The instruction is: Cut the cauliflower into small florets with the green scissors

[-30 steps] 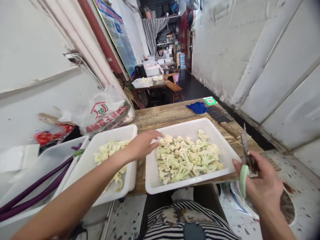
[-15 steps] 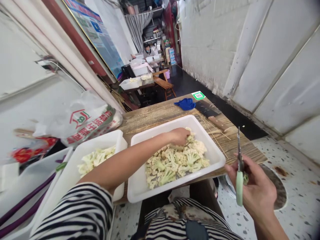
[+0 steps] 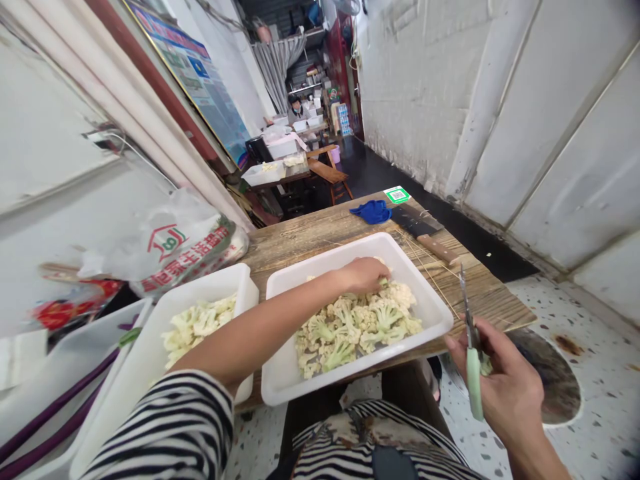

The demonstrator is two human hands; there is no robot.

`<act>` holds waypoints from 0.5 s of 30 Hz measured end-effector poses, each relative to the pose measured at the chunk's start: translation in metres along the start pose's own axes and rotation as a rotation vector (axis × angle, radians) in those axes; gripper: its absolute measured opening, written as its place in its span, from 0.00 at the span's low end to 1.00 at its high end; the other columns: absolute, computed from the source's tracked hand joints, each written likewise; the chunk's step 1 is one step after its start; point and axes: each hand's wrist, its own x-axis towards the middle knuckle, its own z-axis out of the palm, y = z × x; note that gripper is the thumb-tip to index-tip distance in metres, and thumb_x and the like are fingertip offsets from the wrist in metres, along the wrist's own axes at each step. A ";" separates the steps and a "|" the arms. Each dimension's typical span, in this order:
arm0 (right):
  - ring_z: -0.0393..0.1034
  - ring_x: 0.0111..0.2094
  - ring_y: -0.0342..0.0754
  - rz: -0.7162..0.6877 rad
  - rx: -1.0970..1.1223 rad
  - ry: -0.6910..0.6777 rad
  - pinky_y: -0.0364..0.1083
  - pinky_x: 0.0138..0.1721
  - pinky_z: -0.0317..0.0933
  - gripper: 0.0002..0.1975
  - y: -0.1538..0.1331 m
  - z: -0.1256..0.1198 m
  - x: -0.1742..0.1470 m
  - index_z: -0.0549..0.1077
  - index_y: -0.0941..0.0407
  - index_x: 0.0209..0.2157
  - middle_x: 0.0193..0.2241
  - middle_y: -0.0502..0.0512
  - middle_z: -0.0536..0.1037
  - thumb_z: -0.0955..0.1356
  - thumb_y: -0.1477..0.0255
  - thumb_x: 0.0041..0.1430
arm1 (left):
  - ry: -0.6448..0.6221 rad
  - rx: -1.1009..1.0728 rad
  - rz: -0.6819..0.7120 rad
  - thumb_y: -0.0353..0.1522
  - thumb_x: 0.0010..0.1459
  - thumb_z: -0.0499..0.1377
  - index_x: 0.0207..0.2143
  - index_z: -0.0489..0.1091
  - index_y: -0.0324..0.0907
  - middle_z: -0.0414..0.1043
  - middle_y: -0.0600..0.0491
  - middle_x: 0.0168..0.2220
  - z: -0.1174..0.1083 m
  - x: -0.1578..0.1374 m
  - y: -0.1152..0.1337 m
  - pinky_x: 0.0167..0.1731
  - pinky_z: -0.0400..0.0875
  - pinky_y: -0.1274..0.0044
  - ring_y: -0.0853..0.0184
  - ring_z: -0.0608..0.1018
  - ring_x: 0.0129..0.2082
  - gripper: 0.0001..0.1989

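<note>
My left hand [image 3: 366,275] reaches across into the white plastic tray [image 3: 285,393] in front of me. Its fingers are closed around a cauliflower floret [image 3: 383,282], mostly hidden by the hand. Cut cauliflower pieces [image 3: 350,320] cover the tray's bottom, pale with light green stems. My right hand [image 3: 510,380] is to the right of the tray, off the table's near edge, closed on scissors [image 3: 474,373] with light green handles and blades pointing up. A bit of something greenish shows behind the handles in that palm.
On the wooden table [image 3: 295,233] lie a cleaver [image 3: 425,237], thin sticks [image 3: 427,273], a blue cloth item [image 3: 373,212] and a QR-code card [image 3: 397,195]. Left are a second cauliflower tub [image 3: 245,287], a bin with purple stalks [image 3: 55,427] and a plastic bag [image 3: 195,247]. A person sits far back.
My left hand has shifted slightly right within the tray, its fingers now around a floret. The right hand with the scissors has moved a little left. The view has shifted slightly.
</note>
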 end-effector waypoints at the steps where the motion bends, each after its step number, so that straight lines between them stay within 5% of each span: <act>1: 0.73 0.34 0.54 0.003 0.008 0.000 0.55 0.43 0.66 0.22 0.001 0.000 -0.001 0.72 0.55 0.49 0.38 0.59 0.77 0.72 0.62 0.54 | 0.005 0.002 -0.007 0.25 0.48 0.60 0.39 0.76 0.40 0.77 0.50 0.40 -0.001 0.002 0.000 0.43 0.67 0.76 0.62 0.75 0.42 0.14; 6: 0.72 0.33 0.53 0.027 0.037 -0.002 0.52 0.40 0.66 0.22 0.005 -0.001 -0.004 0.72 0.55 0.49 0.37 0.57 0.76 0.72 0.62 0.54 | 0.038 -0.432 -0.087 0.22 0.50 0.56 0.54 0.68 0.38 0.67 0.58 0.23 -0.018 0.004 -0.016 0.29 0.66 0.80 0.73 0.70 0.24 0.26; 11: 0.72 0.32 0.52 0.028 0.025 -0.002 0.52 0.38 0.66 0.22 0.006 -0.004 -0.004 0.72 0.54 0.49 0.35 0.57 0.76 0.72 0.61 0.54 | 0.030 -0.977 -0.203 0.24 0.47 0.64 0.44 0.72 0.36 0.66 0.59 0.22 -0.024 0.002 -0.023 0.27 0.67 0.80 0.76 0.68 0.21 0.19; 15: 0.72 0.30 0.51 0.010 0.022 0.004 0.52 0.38 0.66 0.21 0.006 -0.005 -0.003 0.72 0.54 0.49 0.34 0.56 0.76 0.72 0.61 0.54 | -0.027 -1.290 -0.287 0.24 0.43 0.69 0.43 0.72 0.36 0.72 0.55 0.26 -0.022 0.001 -0.020 0.30 0.70 0.77 0.75 0.72 0.24 0.22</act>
